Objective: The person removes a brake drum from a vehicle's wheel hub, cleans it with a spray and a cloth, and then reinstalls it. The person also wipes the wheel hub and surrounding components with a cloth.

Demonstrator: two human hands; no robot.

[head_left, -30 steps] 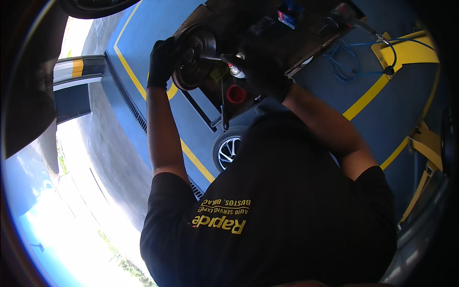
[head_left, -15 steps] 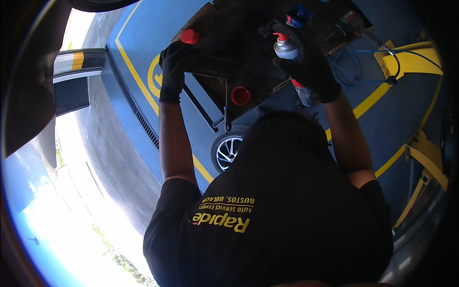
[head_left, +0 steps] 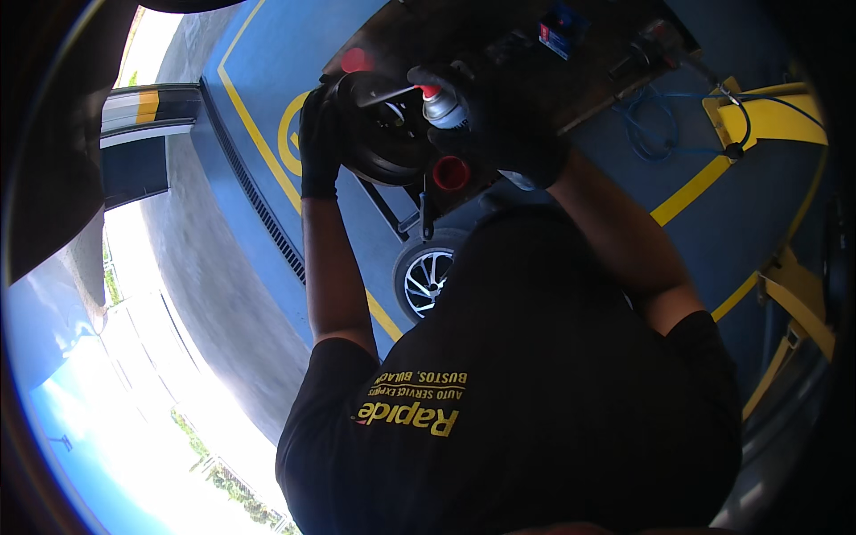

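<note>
My gloved left hand (head_left: pixel 318 147) grips the left rim of a dark round brake drum (head_left: pixel 379 160), tilted so that its hollow side shows. In my gloved right hand (head_left: pixel 513 134) is a silver and white spray can (head_left: pixel 443 111) with a red top, its nozzle pointing left at the drum. A pale streak runs from the nozzle across the drum's hollow. One red round cap-like piece (head_left: pixel 357 60) sits just beyond the drum, and a red cup (head_left: pixel 451 173) stands on its near side. The fingertips of my left hand are hard to make out against the dark drum.
Underneath is a dark workbench (head_left: pixel 588 85) bearing a blue and red box (head_left: pixel 561 34) and an air tool (head_left: pixel 653 49). A blue hose (head_left: pixel 644 134) coils by a yellow lift arm (head_left: pixel 776 111). A wheel (head_left: pixel 426 278) lies on the blue floor.
My right hand has brought the spray can leftward, close to the drum. The drum has turned from nearly edge-on to showing its hollow. A pale streak now leaves the nozzle.
</note>
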